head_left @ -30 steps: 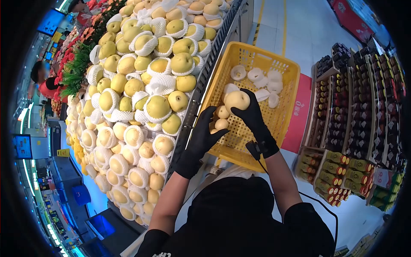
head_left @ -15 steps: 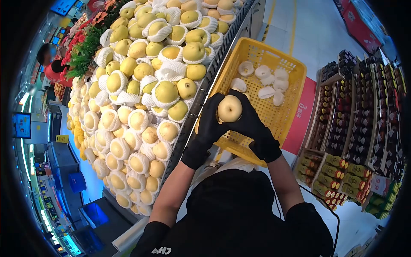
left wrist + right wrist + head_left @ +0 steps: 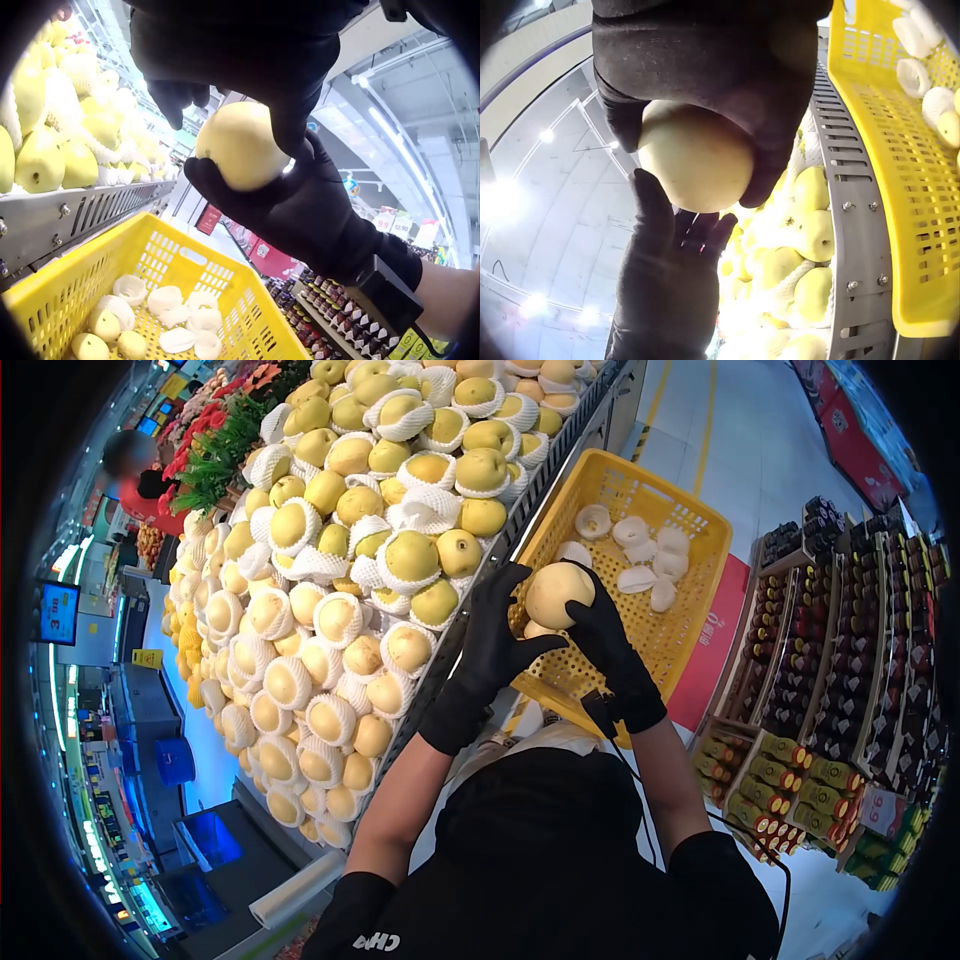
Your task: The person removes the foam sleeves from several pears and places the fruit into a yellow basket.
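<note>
A round, pale yellow pear (image 3: 556, 598) without foam is held in my right hand (image 3: 608, 645), fingers and thumb curved around its side. Black gloves cover both hands. To the left of the pear, my left hand (image 3: 487, 650) has its thumb and fingers spread apart, fingertips close to the fruit. Below both hands is a yellow plastic basket (image 3: 645, 635). Several bare pears (image 3: 132, 345) lie in it beside loose white foam sleeves (image 3: 632, 530). In the right wrist view the left hand (image 3: 671, 277) faces the pear from beneath.
At left rises a sloped display of pears (image 3: 408, 555), many in white foam nets, behind a grey slotted metal rail (image 3: 851, 217). Shelves of jars (image 3: 785, 660) stand at right, near a red panel (image 3: 712, 625). A person in red (image 3: 150, 500) is at far left.
Half a second ago both hands were around the pear; now the left hand has moved off it leftward, and the right hand alone holds and has turned it. The view has shifted slightly.
</note>
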